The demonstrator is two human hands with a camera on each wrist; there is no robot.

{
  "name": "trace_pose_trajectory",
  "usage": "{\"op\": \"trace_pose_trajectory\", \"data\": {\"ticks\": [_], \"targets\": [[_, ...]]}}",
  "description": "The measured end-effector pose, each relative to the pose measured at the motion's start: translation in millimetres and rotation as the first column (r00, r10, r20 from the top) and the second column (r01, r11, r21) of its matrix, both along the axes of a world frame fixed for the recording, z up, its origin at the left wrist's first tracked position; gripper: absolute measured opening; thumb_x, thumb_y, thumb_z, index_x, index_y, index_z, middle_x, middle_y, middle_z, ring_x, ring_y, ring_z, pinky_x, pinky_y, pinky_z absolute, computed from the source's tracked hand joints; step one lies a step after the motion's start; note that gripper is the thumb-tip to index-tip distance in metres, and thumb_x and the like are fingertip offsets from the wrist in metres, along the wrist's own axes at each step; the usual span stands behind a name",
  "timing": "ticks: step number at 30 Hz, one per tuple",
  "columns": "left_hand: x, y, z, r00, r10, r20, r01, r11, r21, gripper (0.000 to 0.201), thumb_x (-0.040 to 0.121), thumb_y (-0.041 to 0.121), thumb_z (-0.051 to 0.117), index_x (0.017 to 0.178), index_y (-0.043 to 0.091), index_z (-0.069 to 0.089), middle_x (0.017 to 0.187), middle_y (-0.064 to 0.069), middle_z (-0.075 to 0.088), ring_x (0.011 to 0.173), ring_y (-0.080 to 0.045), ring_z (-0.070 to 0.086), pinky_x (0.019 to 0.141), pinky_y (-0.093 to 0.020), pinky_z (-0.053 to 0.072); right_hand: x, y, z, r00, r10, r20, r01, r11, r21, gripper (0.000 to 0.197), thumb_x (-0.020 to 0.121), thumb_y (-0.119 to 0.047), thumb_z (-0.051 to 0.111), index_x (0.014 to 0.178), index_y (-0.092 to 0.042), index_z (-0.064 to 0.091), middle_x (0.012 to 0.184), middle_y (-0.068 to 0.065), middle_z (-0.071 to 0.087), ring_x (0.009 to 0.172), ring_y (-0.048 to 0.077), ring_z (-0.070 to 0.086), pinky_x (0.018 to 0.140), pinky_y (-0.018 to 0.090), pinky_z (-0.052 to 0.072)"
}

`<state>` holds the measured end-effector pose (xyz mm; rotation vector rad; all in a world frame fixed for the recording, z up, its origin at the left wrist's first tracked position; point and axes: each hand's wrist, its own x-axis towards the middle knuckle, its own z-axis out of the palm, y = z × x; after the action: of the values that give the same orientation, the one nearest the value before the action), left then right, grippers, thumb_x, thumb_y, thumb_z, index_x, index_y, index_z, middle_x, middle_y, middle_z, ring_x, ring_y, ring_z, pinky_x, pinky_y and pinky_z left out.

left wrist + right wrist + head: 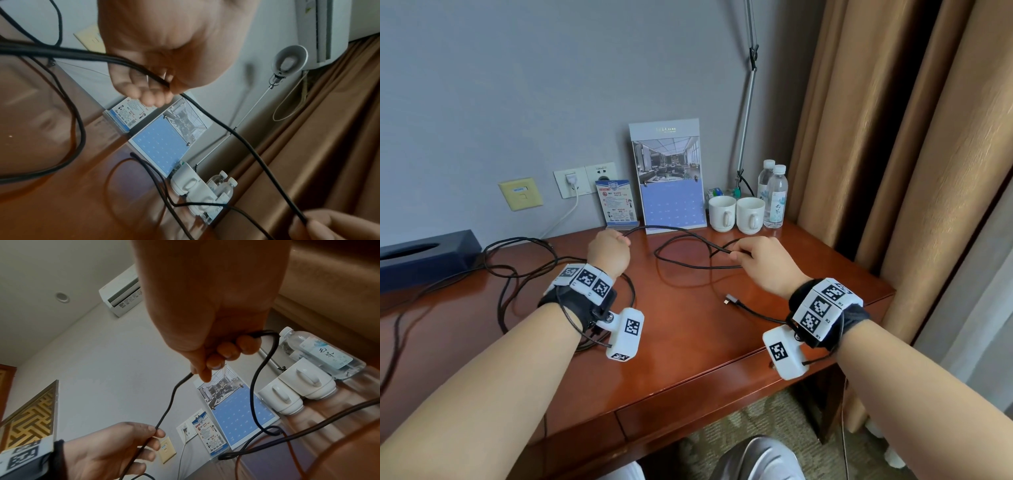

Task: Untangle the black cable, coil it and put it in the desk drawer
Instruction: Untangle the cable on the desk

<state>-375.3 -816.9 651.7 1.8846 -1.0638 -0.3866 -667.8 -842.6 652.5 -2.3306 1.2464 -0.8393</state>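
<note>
**Commentator 1:** Forearms fill the near edge of the head view, both wrists strapped with white marker blocks, and beyond them the left hand [608, 253] is up above the wooden desk [688, 342], fingers curled with the black cable [678, 236] pinched at the fingertips.

**Commentator 2:** And the left wrist view backs that up: thumb pressed against the curled fingers, cable clamped between them, more than one strand running in from the left side of that picture.

**Commentator 1:** Over to the right hand [765, 262]. Fingers folded in too, thumb and forefinger nipping the same cable. A raised stretch spans from one hand to the other, clear of the desktop.

**Commentator 2:** From the right hand a loop drops away and lies on the desk in front of the calendar stand [669, 178]. Closer to us, the connector end [731, 301] rests flat on the wood, just ahead of the right wrist.

**Commentator 1:** Left of the left hand, black loops sprawl across the desk towards the dark blue tissue box [424, 255]. I can't tell which of those strands belong to this cable.

**Commentator 2:** The desk drawer [705, 397] sits shut under the front edge, below the right wrist.

**Commentator 1:** At the back, two white mugs [736, 214] side by side, handles facing us, with two water bottles [774, 195] just to their right against the brown curtain [893, 137]. A white charger [570, 179] is plugged into the wall socket.
</note>
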Motion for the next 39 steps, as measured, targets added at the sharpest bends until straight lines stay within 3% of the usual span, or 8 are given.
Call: {"op": "trace_pose_trajectory", "data": {"ticks": [5,7,9,12,14,17,25,39], "targets": [[-22.9,10.0,0.4,0.896,-0.112,0.429,0.03,0.981,0.193,0.049,0.097,0.031,0.047,0.145,0.021,0.04,0.148,-0.015,0.037,0.137,-0.037,0.031,0.111,-0.051,0.03,10.4,-0.7,-3.5,1.0,-0.022,-0.004,0.022,0.999,-0.03,0.018,0.094,-0.023,0.059,0.077,-0.02,0.065,0.071,-0.005,0.062,0.07,0.018,0.057,0.066,0.033,0.046],[-42.2,20.5,4.8,0.809,-0.085,0.581,0.045,0.996,0.083,0.05,0.095,0.03,0.052,0.143,0.024,0.041,0.149,-0.011,0.033,0.139,-0.032,0.024,0.111,-0.05,0.026,14.5,-0.1,-5.1,0.999,-0.037,-0.017,0.037,0.998,-0.041,0.02,0.094,-0.025,0.058,0.074,-0.029,0.06,0.07,-0.007,0.06,0.072,0.02,0.058,0.068,0.036,0.049],[-60.7,25.6,7.9,0.767,-0.092,0.635,0.155,0.987,-0.044,0.028,0.093,0.026,0.052,0.12,0.023,0.061,0.128,-0.007,0.052,0.124,-0.029,0.042,0.103,-0.044,0.036,19.1,0.5,-6.3,0.998,-0.058,-0.024,0.057,0.997,-0.051,0.019,0.093,-0.026,0.058,0.076,-0.032,0.062,0.071,-0.006,0.061,0.073,0.022,0.059,0.069,0.037,0.051],[-89.6,26.3,12.3,0.843,-0.348,0.41,0.355,0.933,0.061,0.031,0.096,0.033,0.046,0.084,0.016,0.069,0.085,0.0,0.067,0.077,-0.021,0.061,0.076,-0.036,0.052,26.3,3.0,-7.7,0.997,-0.072,-0.037,0.069,0.995,-0.078,0.013,0.091,-0.029,0.059,0.082,-0.028,0.068,0.074,-0.004,0.065,0.077,0.025,0.062,0.072,0.039,0.053],[-107.7,25.0,12.7,0.891,-0.454,-0.012,0.453,0.886,0.1,0.036,0.1,0.037,0.044,0.087,0.011,0.066,0.078,-0.001,0.068,0.058,-0.019,0.059,0.051,-0.026,0.044,31.9,6.0,-7.9,0.995,-0.062,-0.075,0.055,0.995,-0.084,0.013,0.09,-0.031,0.058,0.086,-0.027,0.07,0.08,-0.002,0.069,0.08,0.026,0.064,0.073,0.04,0.054],[-119.6,22.6,5.4,0.83,-0.371,-0.417,0.418,0.908,0.025,0.026,0.101,0.029,0.048,0.089,0.009,0.059,0.074,-0.004,0.06,0.05,-0.016,0.051,0.043,-0.022,0.03,36.6,10.1,-7.7,0.993,-0.063,-0.101,0.056,0.996,-0.075,0.013,0.09,-0.032,0.058,0.085,-0.027,0.069,0.084,0.002,0.07,0.083,0.028,0.064,0.074,0.04,0.054],[-112.3,11.4,-6.3,0.681,-0.228,-0.696,0.224,0.97,-0.099,0.014,0.1,0.014,0.051,0.092,0.007,0.06,0.064,-0.001,0.044,0.044,-0.012,0.039,0.037,-0.015,0.025,41.1,12.0,-14.6,0.994,0.015,-0.11,-0.023,0.998,-0.066,0.017,0.094,-0.029,0.058,0.095,-0.016,0.069,0.087,0.01,0.07,0.085,0.032,0.063,0.076,0.044,0.053],[-64.5,-5.6,4.1,0.62,-0.045,-0.783,-0.071,0.991,-0.112,0.026,0.103,0.014,0.043,0.08,0.013,0.055,0.066,0.001,0.042,0.048,-0.012,0.033,0.035,-0.011,0.019,27.7,6.5,-15.1,0.995,0.075,-0.065,-0.079,0.995,-0.054,0.015,0.096,-0.027,0.057,0.088,-0.019,0.066,0.08,0.002,0.067,0.08,0.025,0.061,0.075,0.042,0.051]]}}
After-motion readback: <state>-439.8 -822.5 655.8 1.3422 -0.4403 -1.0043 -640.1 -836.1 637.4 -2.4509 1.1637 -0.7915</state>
